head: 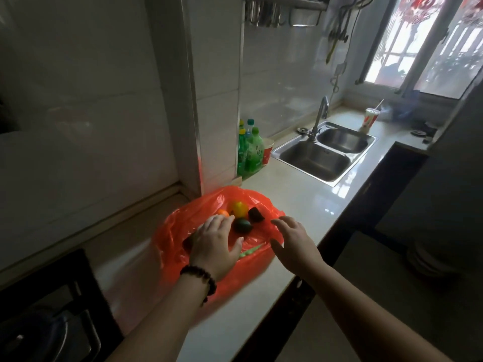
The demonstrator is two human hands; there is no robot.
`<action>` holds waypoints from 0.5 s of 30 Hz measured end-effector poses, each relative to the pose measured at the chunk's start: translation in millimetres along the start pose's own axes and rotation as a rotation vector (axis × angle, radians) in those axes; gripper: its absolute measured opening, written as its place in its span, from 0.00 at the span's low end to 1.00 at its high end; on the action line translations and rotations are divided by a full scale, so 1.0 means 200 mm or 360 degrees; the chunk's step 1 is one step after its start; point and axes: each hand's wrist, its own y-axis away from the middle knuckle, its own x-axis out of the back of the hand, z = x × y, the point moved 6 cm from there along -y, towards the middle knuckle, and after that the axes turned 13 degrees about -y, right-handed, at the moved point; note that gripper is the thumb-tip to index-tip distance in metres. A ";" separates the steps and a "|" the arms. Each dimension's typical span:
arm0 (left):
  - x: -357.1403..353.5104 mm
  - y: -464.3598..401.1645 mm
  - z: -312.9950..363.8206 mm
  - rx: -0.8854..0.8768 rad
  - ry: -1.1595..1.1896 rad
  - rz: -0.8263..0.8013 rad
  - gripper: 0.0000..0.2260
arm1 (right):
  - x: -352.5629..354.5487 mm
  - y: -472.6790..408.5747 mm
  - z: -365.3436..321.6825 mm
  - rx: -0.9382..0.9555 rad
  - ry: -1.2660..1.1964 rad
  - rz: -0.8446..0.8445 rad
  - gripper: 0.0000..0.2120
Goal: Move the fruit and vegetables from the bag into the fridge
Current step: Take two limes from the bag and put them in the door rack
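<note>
crinkly thin orange plastic bag [183, 231] open on glossy counter [300, 205]; i count four rounded pieces: yellow, orange, dark green, dark brown. left hand [214, 244] and right hand [295, 244], fingers spread, holding nothing

Glossy plastic bag [180, 226]; polished metal sink [337, 178]

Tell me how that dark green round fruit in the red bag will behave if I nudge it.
The dark green fruit looks smooth and rounded, so it would probably roll. It lies loose on thin, crinkled plastic of the red bag, which likely shifts and gives little grip.
</note>
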 end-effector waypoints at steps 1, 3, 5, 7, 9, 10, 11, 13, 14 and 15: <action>-0.05 -0.03 0.00 0.0011 -0.0008 -0.0011 0.25 | -0.02 -0.06 0.03 0.0004 -0.0013 -0.0021 0.24; -0.14 -0.10 -0.02 0.0059 -0.0008 -0.0039 0.25 | -0.06 -0.18 0.10 0.0017 -0.0053 -0.0068 0.24; -0.24 -0.17 -0.03 0.0108 -0.0033 -0.0043 0.25 | -0.11 -0.31 0.17 0.0024 -0.0118 -0.0125 0.24; -0.34 -0.24 -0.04 0.0175 -0.0047 -0.0039 0.24 | -0.16 -0.44 0.25 0.0035 -0.0166 -0.0183 0.22; -0.43 -0.32 -0.03 0.0261 -0.0053 -0.0005 0.23 | -0.22 -0.57 0.34 0.0088 -0.0217 -0.0263 0.21; -0.47 -0.36 -0.02 0.0316 -0.0061 0.0018 0.22 | -0.25 -0.64 0.37 0.0126 -0.0237 -0.0308 0.20; -0.52 -0.40 -0.02 0.0379 -0.0072 0.0037 0.21 | -0.28 -0.70 0.41 0.0171 -0.0249 -0.0362 0.18; -0.60 -0.46 0.00 0.0520 -0.0076 0.0053 0.20 | -0.33 -0.80 0.45 0.0304 -0.0238 -0.0494 0.17; -0.63 -0.48 0.01 0.0566 -0.0082 0.0049 0.20 | -0.34 -0.83 0.46 0.0371 -0.0227 -0.0542 0.17; -0.67 -0.50 0.02 0.0629 -0.0085 0.0042 0.19 | -0.36 -0.87 0.48 0.0441 -0.0222 -0.0612 0.17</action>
